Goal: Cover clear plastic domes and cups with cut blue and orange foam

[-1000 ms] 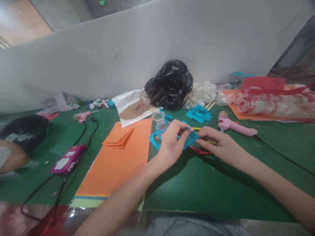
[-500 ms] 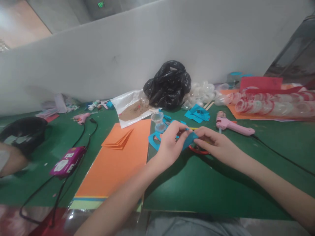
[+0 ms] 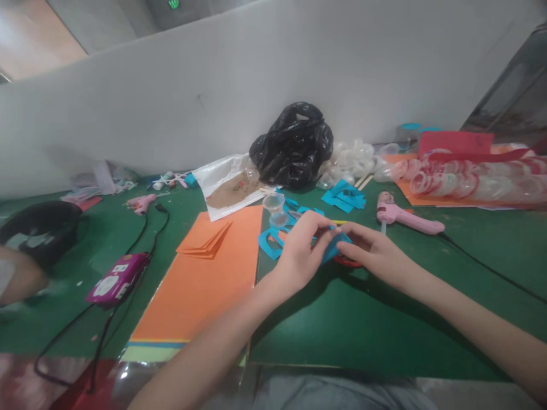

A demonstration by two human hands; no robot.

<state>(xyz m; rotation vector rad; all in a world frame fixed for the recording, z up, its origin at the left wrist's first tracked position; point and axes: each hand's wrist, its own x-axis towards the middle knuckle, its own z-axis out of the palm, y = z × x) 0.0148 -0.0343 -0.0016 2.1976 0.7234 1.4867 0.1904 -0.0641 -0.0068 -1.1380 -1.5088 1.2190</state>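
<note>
My left hand (image 3: 299, 253) and my right hand (image 3: 371, 253) meet over the green table (image 3: 384, 319), both pinching one small blue paper piece (image 3: 334, 246) between thumb and fingers. Red-handled scissors (image 3: 348, 263) lie under my right hand, mostly hidden. More blue paper scraps (image 3: 268, 242) lie just left of my left hand, and another pile of blue scraps (image 3: 344, 196) sits behind. Two small clear cups (image 3: 276, 208) stand beyond my left hand.
A pink glue gun (image 3: 404, 217) with a black cord lies to the right. Orange sheets (image 3: 205, 273) lie left of my hands. A black bag (image 3: 294, 145), clear cups, red-rimmed rings (image 3: 461, 182), a purple power strip (image 3: 117, 279) and another person's arm (image 3: 17, 276) surround them.
My hands have drawn a little closer together on the blue piece, my right fingers sliding left along it. Nothing else has moved.
</note>
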